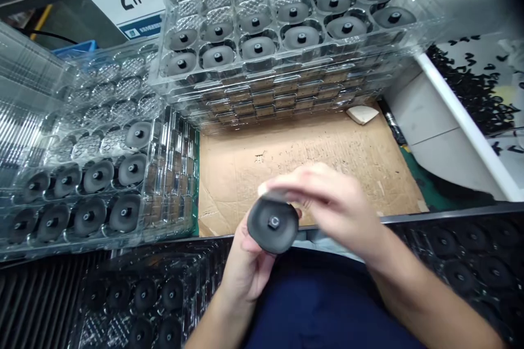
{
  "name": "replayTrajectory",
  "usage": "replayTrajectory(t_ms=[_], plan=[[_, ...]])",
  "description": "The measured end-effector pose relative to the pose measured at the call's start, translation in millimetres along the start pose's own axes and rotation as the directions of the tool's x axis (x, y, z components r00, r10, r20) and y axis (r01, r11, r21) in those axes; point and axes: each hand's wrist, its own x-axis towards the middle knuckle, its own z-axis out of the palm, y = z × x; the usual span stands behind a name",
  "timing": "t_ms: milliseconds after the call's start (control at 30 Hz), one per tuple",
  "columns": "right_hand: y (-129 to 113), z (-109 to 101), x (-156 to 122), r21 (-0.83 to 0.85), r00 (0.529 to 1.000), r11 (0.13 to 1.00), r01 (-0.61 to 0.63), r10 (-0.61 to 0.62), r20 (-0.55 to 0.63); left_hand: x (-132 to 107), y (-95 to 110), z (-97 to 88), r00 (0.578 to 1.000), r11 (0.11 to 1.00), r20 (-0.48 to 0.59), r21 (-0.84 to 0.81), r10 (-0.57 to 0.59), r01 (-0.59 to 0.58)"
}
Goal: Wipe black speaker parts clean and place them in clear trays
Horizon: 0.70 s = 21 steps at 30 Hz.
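Note:
My left hand (250,264) is closed around a black round part (272,226), a shallow dish with a small raised hub at its centre. The dish faces up toward me, above the near edge of the cardboard. My right hand (327,202) is bent over the top rim of that part, fingers together and somewhat blurred. A small white spot (262,190) shows at its fingertips; whether it is something held cannot be made out. The right thumb is mostly hidden.
A stack of clear trays (262,71) with similar black parts stands behind the cardboard sheet (303,147). More clear trays (151,185) stand left. A whitish wedge (362,114) lies on the cardboard. Small black pieces (475,87) fill a white bin at right. Dark trays flank my lap.

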Motion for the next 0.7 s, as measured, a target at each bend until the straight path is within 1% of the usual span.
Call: replayTrajectory(t_ms=[33, 67, 100, 167, 233, 300, 333, 400, 433, 467, 500, 533, 567, 600, 633, 667, 700], plan=[[12.0, 2.7, -5.2, 0.001, 0.992, 0.992, -0.123, 0.123, -0.019, 0.9, 2.6, -0.6, 1.000, 1.000, 0.008, -0.015, 0.004, -0.004], [24.0, 6.7, -12.7, -0.009, 0.977, 0.977, -0.212, 0.212, -0.029, 1.3, 5.4, -1.4, 1.000, 0.999, 0.009, -0.039, 0.007, -0.007], [35.3, 12.1, -22.0, -0.022, 0.963, 0.963, -0.270, 0.269, -0.029, 1.4, 8.1, -2.5, 1.000, 0.998, 0.004, -0.069, 0.013, -0.013], [53.0, 25.3, -43.2, -0.043, 0.951, 0.950, -0.308, 0.309, 0.016, 1.1, 12.3, -5.0, 1.000, 0.993, -0.003, -0.117, 0.027, -0.027], [61.4, 35.5, -59.9, -0.052, 0.946, 0.948, -0.314, 0.316, 0.065, 1.2, 14.3, -6.7, 0.999, 0.990, -0.011, -0.138, 0.032, -0.033], [58.3, 36.6, -64.3, -0.059, 0.937, 0.940, -0.336, 0.340, 0.074, 1.7, 14.5, -6.6, 0.999, 0.989, -0.011, -0.142, 0.034, -0.035], [52.1, 33.4, -60.9, -0.063, 0.932, 0.933, -0.354, 0.357, 0.059, 1.8, 14.2, -5.8, 0.999, 0.990, -0.009, -0.140, 0.032, -0.033], [31.4, 22.7, -45.2, -0.050, 0.927, 0.925, -0.376, 0.375, -0.029, 1.6, 13.2, -2.7, 1.000, 0.991, 0.001, -0.129, 0.031, -0.031], [18.1, 17.4, -35.1, -0.040, 0.928, 0.929, -0.368, 0.364, -0.087, 1.1, 12.7, -0.8, 0.999, 0.992, 0.004, -0.121, 0.040, -0.040], [4.1, 13.4, -25.2, -0.017, 0.934, 0.945, -0.326, 0.320, -0.159, 0.5, 12.3, 1.0, 0.999, 0.992, 0.005, -0.114, 0.051, -0.050], [-9.5, 11.2, -16.6, -0.009, 0.947, 0.969, -0.247, 0.239, -0.212, -0.3, 11.9, 2.4, 0.999, 0.993, 0.004, -0.107, 0.050, -0.049], [-21.6, 10.8, -10.1, -0.018, 0.966, 0.991, -0.135, 0.127, -0.226, -1.2, 11.6, 3.2, 0.999, 0.994, 0.003, -0.100, 0.034, -0.033], [-31.2, 11.5, -6.2, -0.037, 0.980, 0.999, -0.023, 0.015, -0.199, -1.9, 11.4, 3.0, 1.000, 0.995, -0.001, -0.095, 0.019, -0.019], [-37.9, 12.8, -4.7, -0.049, 0.989, 0.998, 0.051, -0.057, -0.139, -2.5, 11.0, 2.1, 1.000, 0.996, -0.007, -0.089, 0.006, -0.007], [-41.6, 14.0, -5.1, -0.051, 0.995, 0.995, 0.083, -0.086, -0.054, -2.8, 10.4, 0.5, 1.000, 0.997, -0.018, -0.081, 0.002, -0.004], [-42.8, 14.8, -6.6, -0.046, 0.997, 0.996, 0.073, -0.071, 0.039, -2.9, 9.3, -1.2, 0.999, 0.997, -0.038, -0.072, 0.014, -0.017], [-42.0, 15.1, -8.5, -0.041, 0.992, 0.999, 0.036, -0.030, 0.121, -2.9, 7.7, -2.5, 0.997, 0.997, -0.062, -0.060, 0.034, -0.038]])
